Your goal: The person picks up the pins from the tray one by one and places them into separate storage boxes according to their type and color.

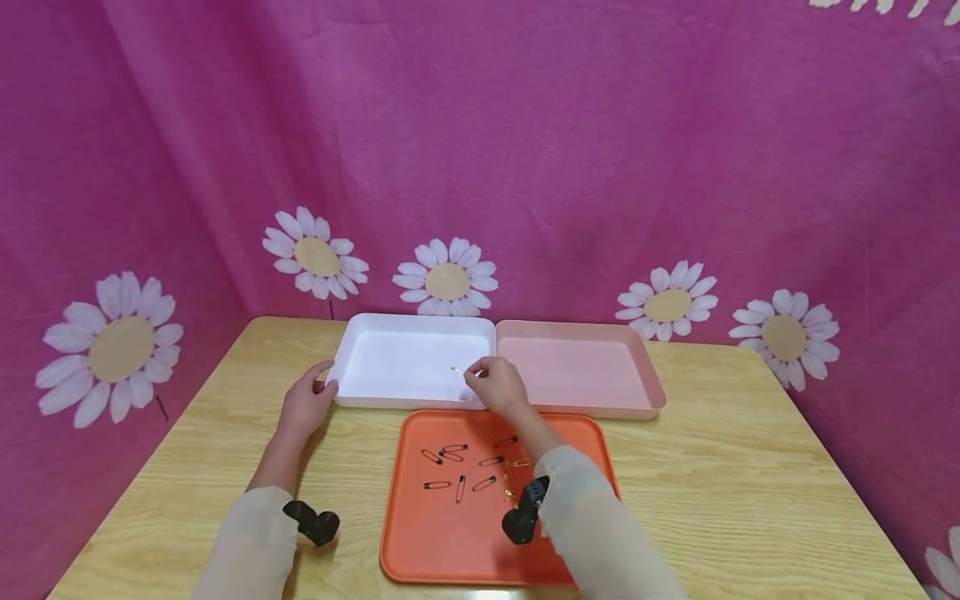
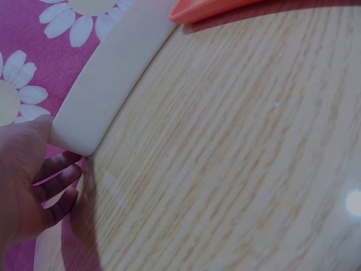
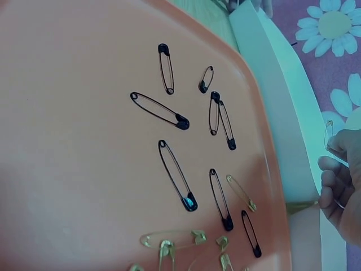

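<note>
Over the right part of the white tray (image 1: pixel 408 367), my right hand (image 1: pixel 498 385) pinches a small gold safety pin (image 3: pixel 329 134) between thumb and fingertips. My left hand (image 1: pixel 306 406) holds the white tray's near left corner, thumb and fingers on either side of it. Below, on the orange tray (image 1: pixel 442 550), several black safety pins (image 3: pixel 177 175) lie scattered. Several gold safety pins (image 3: pixel 175 238) are grouped at its right side, partly hidden by my right forearm in the head view.
A pink tray (image 1: pixel 573 367) stands against the white tray's right side. All three trays are on a wooden table (image 1: pixel 750 467). A magenta curtain with daisies (image 1: pixel 525 167) hangs behind and at both sides.
</note>
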The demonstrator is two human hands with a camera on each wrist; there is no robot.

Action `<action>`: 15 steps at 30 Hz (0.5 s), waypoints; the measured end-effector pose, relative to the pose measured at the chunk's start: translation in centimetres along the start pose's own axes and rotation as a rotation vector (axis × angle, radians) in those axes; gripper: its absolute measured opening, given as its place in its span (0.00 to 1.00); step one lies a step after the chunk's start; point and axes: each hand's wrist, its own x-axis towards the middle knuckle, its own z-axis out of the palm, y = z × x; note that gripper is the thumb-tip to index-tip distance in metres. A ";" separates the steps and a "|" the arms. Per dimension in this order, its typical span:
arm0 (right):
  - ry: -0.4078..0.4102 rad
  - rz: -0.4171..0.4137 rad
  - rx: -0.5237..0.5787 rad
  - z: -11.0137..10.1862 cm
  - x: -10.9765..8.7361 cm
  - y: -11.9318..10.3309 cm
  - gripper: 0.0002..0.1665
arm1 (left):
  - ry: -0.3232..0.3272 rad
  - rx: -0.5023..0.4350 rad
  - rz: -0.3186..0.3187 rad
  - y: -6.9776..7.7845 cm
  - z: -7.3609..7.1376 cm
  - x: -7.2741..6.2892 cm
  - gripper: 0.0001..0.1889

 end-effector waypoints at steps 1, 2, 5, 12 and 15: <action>0.000 0.003 0.002 0.1 0.0 -0.1 0.11 | 0.001 -0.001 -0.003 -0.1 0.0 0.0 0.26; 0.001 0.007 0.004 0.2 0.0 -0.1 0.11 | 0.003 0.000 -0.002 -0.1 0.0 0.0 0.26; 0.010 0.014 0.012 0.2 -0.1 -0.2 0.11 | 0.007 0.003 0.003 -0.2 0.0 0.0 0.26; 0.031 0.018 0.032 -0.5 -0.4 -0.1 0.11 | 0.012 0.008 0.014 0.0 0.1 -0.1 0.26; 0.039 0.004 0.026 -0.9 -0.5 0.1 0.11 | 0.008 0.012 0.005 0.1 0.0 -0.2 0.26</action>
